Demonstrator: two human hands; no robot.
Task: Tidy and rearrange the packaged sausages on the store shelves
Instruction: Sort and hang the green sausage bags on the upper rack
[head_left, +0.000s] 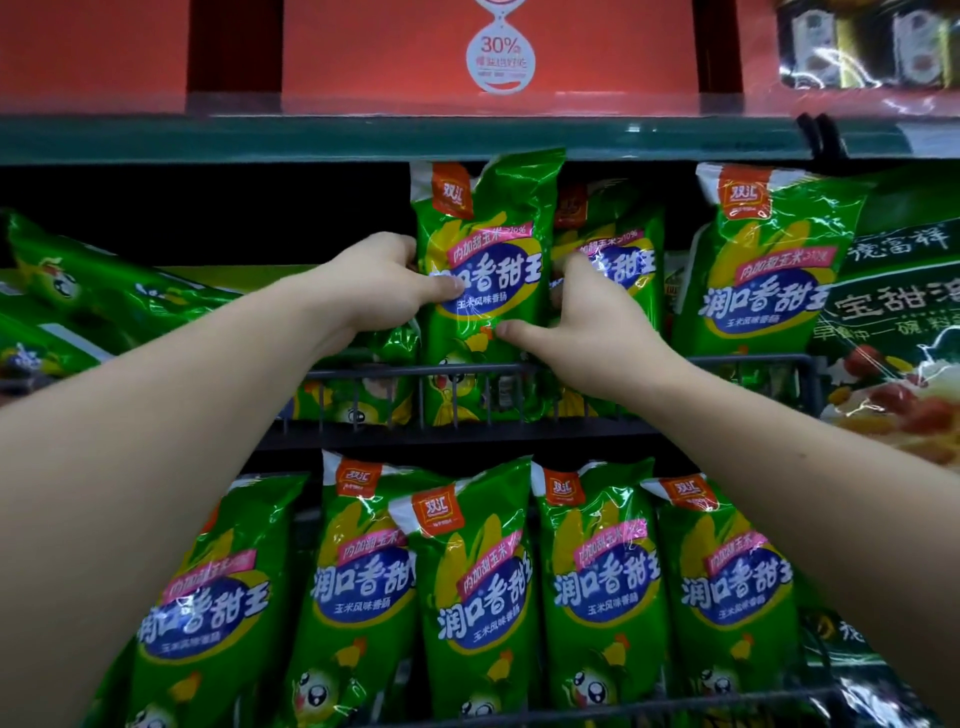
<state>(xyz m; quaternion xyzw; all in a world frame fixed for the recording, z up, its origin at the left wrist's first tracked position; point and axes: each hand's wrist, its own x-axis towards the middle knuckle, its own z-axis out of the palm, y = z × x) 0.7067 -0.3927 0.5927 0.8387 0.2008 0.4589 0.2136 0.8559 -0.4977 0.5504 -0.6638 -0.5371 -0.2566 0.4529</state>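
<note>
Sausage pack (483, 291), green, stands upright on the middle shelf, with its foot behind the wire rail (727, 361).

Head view: the left hand (379, 280) grips its left edge, thumb across the front and fingers curled behind. The right hand (587, 332) grips the right edge, thumb on the lower front and fingers tucked between it and the second pack (613, 249) just behind. This two-sided hold is judged to square the label forward and prevent toppling. Slumped packs (104, 296) lie tilted at far left, with a dark gap between them and the held pack. The lower row (478, 597) stands label-forward. Task judged partly done.
</note>
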